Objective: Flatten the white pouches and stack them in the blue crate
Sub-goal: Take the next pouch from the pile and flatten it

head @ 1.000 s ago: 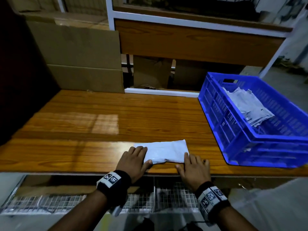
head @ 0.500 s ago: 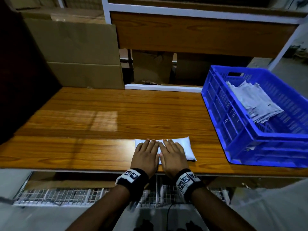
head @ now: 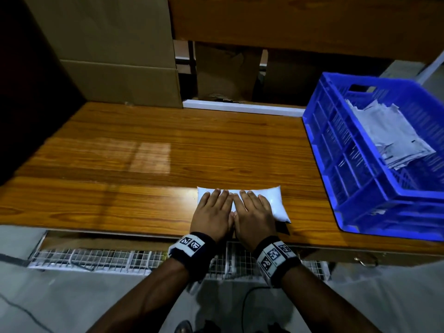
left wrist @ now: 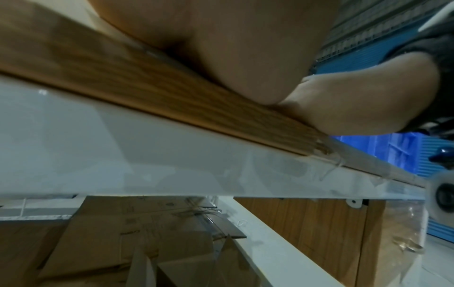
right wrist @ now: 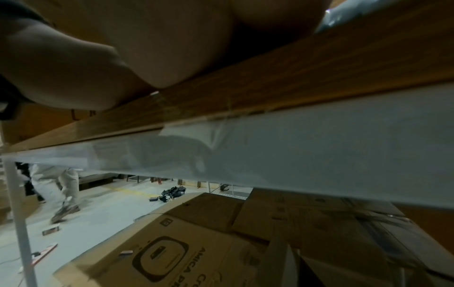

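Note:
A white pouch (head: 276,203) lies near the front edge of the wooden table (head: 144,169). Both hands press flat on it side by side, fingers straight: my left hand (head: 212,210) on its left part, my right hand (head: 253,212) on its middle. Only the pouch's far rim and puffed right end show. The blue crate (head: 355,188) stands at the table's right and holds a stack of flattened white pouches (head: 389,131). The wrist views show only the palms, my left hand (left wrist: 245,48) and my right hand (right wrist: 159,38), on the table edge, with a sliver of pouch (right wrist: 343,15).
Cardboard boxes (head: 115,68) stand at the table's back left under a wooden shelf panel (head: 288,22). A wire rack (head: 96,258) runs below the front edge. More cardboard boxes (right wrist: 196,242) lie under the table. A person's legs (right wrist: 66,190) show on the floor beyond.
A second ago my hands gripped the pouch's two ends; they came together onto its top and now press down flat. The pouch's right end bulges more.

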`<action>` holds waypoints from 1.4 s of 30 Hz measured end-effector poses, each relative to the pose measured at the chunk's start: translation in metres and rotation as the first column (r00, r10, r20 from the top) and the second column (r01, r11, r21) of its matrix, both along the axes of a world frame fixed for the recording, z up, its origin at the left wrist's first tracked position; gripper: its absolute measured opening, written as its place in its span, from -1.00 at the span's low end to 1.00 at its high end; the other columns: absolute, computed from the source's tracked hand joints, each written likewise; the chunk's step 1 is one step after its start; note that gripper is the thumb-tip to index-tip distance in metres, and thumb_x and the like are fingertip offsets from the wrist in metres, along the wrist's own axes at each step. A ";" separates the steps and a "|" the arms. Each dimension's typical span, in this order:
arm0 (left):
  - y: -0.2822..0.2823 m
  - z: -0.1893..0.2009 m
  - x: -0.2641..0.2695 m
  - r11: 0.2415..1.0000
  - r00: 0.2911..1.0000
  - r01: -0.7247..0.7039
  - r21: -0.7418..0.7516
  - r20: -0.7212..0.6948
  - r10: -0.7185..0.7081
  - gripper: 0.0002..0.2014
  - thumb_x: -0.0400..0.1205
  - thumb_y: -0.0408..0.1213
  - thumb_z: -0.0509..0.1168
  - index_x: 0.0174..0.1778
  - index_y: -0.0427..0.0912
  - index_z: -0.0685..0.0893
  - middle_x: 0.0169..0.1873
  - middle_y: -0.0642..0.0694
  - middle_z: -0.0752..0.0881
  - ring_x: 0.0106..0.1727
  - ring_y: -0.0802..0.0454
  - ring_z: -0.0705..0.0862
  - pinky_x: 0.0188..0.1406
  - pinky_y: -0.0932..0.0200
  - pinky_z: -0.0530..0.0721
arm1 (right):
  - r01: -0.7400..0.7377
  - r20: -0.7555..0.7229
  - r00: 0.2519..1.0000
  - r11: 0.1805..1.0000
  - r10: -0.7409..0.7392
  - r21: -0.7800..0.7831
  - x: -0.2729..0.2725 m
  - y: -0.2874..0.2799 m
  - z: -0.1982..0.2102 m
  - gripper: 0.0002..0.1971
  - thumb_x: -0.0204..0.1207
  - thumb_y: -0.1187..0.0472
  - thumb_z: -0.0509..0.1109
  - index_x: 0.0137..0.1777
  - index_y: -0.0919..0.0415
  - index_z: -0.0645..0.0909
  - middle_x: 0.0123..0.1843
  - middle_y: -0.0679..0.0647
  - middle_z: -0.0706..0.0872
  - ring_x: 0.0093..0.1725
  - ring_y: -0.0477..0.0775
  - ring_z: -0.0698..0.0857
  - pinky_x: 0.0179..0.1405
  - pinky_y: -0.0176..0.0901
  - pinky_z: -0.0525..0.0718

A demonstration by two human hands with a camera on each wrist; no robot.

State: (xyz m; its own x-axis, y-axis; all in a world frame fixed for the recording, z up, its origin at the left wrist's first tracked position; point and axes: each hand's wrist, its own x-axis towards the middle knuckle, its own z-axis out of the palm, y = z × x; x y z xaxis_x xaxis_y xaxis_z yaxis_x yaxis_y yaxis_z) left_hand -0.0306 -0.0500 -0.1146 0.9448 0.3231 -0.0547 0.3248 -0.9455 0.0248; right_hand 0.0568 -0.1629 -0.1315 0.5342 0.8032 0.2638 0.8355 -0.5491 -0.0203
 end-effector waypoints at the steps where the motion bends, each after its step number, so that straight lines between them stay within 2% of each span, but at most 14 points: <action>1: 0.000 0.001 0.000 1.000 1.000 0.000 -0.007 0.005 0.000 -0.43 0.77 0.03 -0.13 0.70 -0.07 0.10 0.70 -0.06 0.14 0.71 -0.07 0.01 0.67 -0.07 -0.11 | 0.001 -0.010 1.000 1.000 -0.001 0.004 0.000 0.000 0.001 -0.49 0.50 0.03 0.18 0.39 0.19 0.62 0.38 0.20 0.67 0.40 0.24 0.60 0.44 0.14 0.37; 4: 0.002 0.001 -0.001 1.000 1.000 -0.001 -0.027 0.022 0.002 -0.43 0.74 0.04 -0.17 0.70 -0.04 0.14 0.69 -0.03 0.19 0.71 -0.06 0.06 0.66 -0.05 -0.04 | 0.010 -0.050 0.999 1.000 -0.009 0.010 0.001 0.000 0.001 -0.50 0.49 0.03 0.18 0.39 0.16 0.62 0.39 0.18 0.66 0.39 0.22 0.60 0.42 0.13 0.42; 7: 0.004 0.002 -0.003 0.997 0.999 0.004 -0.072 0.051 0.000 -0.29 0.60 0.08 -0.38 0.68 0.00 0.19 0.67 0.00 0.24 0.70 -0.03 0.10 0.64 -0.01 0.00 | 0.026 -0.099 0.995 1.000 -0.026 -0.004 0.001 0.001 0.001 -0.49 0.52 0.01 0.13 0.41 0.12 0.60 0.43 0.16 0.64 0.41 0.20 0.59 0.41 0.12 0.47; 11: 0.005 0.002 -0.006 0.991 0.995 -0.009 -0.131 0.095 0.022 -0.34 0.63 0.06 -0.27 0.67 0.03 0.24 0.66 0.02 0.27 0.69 0.00 0.11 0.64 0.01 0.01 | 0.039 -0.112 0.993 0.999 -0.039 -0.005 0.000 -0.001 0.003 -0.49 0.53 -0.01 0.10 0.41 0.08 0.60 0.43 0.13 0.64 0.41 0.16 0.60 0.40 0.10 0.50; 18: 0.005 0.000 -0.005 0.994 0.996 -0.028 -0.106 0.084 0.037 -0.34 0.65 0.08 -0.33 0.71 0.03 0.13 0.69 0.02 0.20 0.71 -0.01 0.06 0.64 0.00 0.02 | 0.027 -0.193 0.981 0.999 -0.032 -0.025 0.000 -0.001 0.004 -0.46 0.58 0.02 0.05 0.49 0.14 0.54 0.49 0.17 0.58 0.52 0.22 0.51 0.48 0.22 0.42; 20: 0.005 0.003 -0.005 0.991 0.996 -0.035 -0.129 0.080 0.045 -0.40 0.72 0.07 -0.25 0.71 0.03 0.12 0.69 0.03 0.19 0.71 0.01 0.05 0.65 0.02 0.02 | 0.009 -0.217 0.976 1.000 -0.012 -0.016 0.002 -0.004 0.006 -0.42 0.60 -0.01 -0.03 0.55 0.15 0.48 0.55 0.16 0.52 0.56 0.20 0.46 0.52 0.22 0.34; 23: 0.006 0.009 -0.003 0.978 0.997 -0.044 -0.204 0.057 0.057 -0.47 0.77 0.04 -0.13 0.69 0.03 0.19 0.68 0.05 0.20 0.70 0.04 0.07 0.64 0.04 0.04 | -0.035 -0.331 0.944 0.998 0.014 -0.055 0.011 -0.007 0.008 -0.25 0.55 -0.19 -0.33 0.69 0.04 0.22 0.72 0.03 0.21 0.71 0.06 0.13 0.65 0.05 0.01; 24: 0.006 0.011 0.000 0.975 0.997 -0.050 -0.217 0.052 0.063 -0.48 0.77 0.04 -0.13 0.68 0.03 0.22 0.68 0.05 0.21 0.70 0.05 0.08 0.63 0.04 0.05 | -0.035 -0.352 0.936 0.997 0.008 -0.071 0.014 -0.009 0.009 -0.23 0.55 -0.21 -0.36 0.71 0.02 0.16 0.73 0.01 0.15 0.72 0.04 0.06 0.66 0.03 -0.05; 26: 0.007 0.014 0.003 0.973 0.994 -0.070 -0.222 0.062 0.086 -0.49 0.78 0.03 -0.13 0.66 0.04 0.27 0.67 0.05 0.25 0.69 0.03 0.12 0.61 0.05 0.08 | -0.001 -0.318 0.948 0.998 -0.019 -0.062 0.020 -0.016 0.008 -0.24 0.57 -0.22 -0.36 0.71 0.05 0.14 0.73 0.02 0.16 0.72 0.06 0.06 0.67 0.04 -0.05; 29: 0.008 0.006 -0.002 0.983 0.993 -0.091 -0.162 0.060 0.102 -0.46 0.77 0.06 -0.18 0.70 0.05 0.15 0.69 0.03 0.19 0.70 0.00 0.08 0.63 0.01 0.07 | 0.043 -0.281 0.958 0.998 -0.052 -0.041 0.021 -0.024 0.003 -0.29 0.62 -0.20 -0.25 0.71 0.08 0.13 0.73 0.04 0.18 0.72 0.07 0.09 0.68 0.06 0.00; 31: 0.009 -0.001 -0.009 0.990 0.994 -0.082 -0.112 0.068 0.090 -0.39 0.72 0.11 -0.27 0.71 0.03 0.12 0.69 0.01 0.19 0.70 -0.02 0.09 0.64 -0.02 0.06 | 0.060 -0.248 0.967 0.998 -0.060 -0.006 0.017 -0.025 -0.001 -0.34 0.64 -0.16 -0.12 0.69 0.08 0.21 0.70 0.05 0.27 0.70 0.09 0.18 0.67 0.09 0.06; 34: 0.009 -0.006 -0.008 0.994 0.994 -0.066 -0.083 0.079 0.073 -0.31 0.65 0.13 -0.35 0.70 -0.01 0.19 0.66 -0.03 0.26 0.69 -0.06 0.16 0.63 -0.07 0.04 | 0.063 -0.182 0.982 0.997 -0.053 0.051 0.015 -0.025 -0.005 -0.39 0.64 -0.12 -0.02 0.62 0.13 0.37 0.61 0.10 0.45 0.63 0.15 0.34 0.63 0.15 0.22; 38: 0.010 -0.011 -0.005 0.997 0.995 -0.065 -0.052 0.073 0.069 -0.33 0.67 0.11 -0.30 0.69 -0.03 0.21 0.66 -0.05 0.29 0.68 -0.08 0.18 0.65 -0.12 0.04 | 0.044 -0.178 0.984 0.996 -0.030 0.077 0.018 -0.026 -0.008 -0.42 0.64 -0.10 0.03 0.59 0.15 0.42 0.57 0.13 0.49 0.61 0.17 0.37 0.61 0.16 0.24; 42: 0.009 -0.008 -0.005 0.997 0.995 -0.062 -0.048 0.071 0.065 -0.32 0.65 0.11 -0.35 0.70 -0.01 0.16 0.67 -0.03 0.24 0.70 -0.06 0.12 0.66 -0.09 0.00 | 0.060 -0.222 0.974 0.992 -0.034 0.112 0.022 -0.024 -0.012 -0.41 0.62 -0.12 0.04 0.58 0.11 0.44 0.58 0.11 0.49 0.61 0.15 0.37 0.60 0.15 0.26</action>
State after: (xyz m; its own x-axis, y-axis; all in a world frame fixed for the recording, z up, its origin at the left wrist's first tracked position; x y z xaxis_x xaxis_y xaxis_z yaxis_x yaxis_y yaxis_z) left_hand -0.0356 -0.0414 -0.1229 0.9244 0.3814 -0.0026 0.3800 -0.9202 0.0937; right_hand 0.0787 -0.1865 -0.1430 0.6258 0.7462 0.2272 0.7769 -0.5703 -0.2668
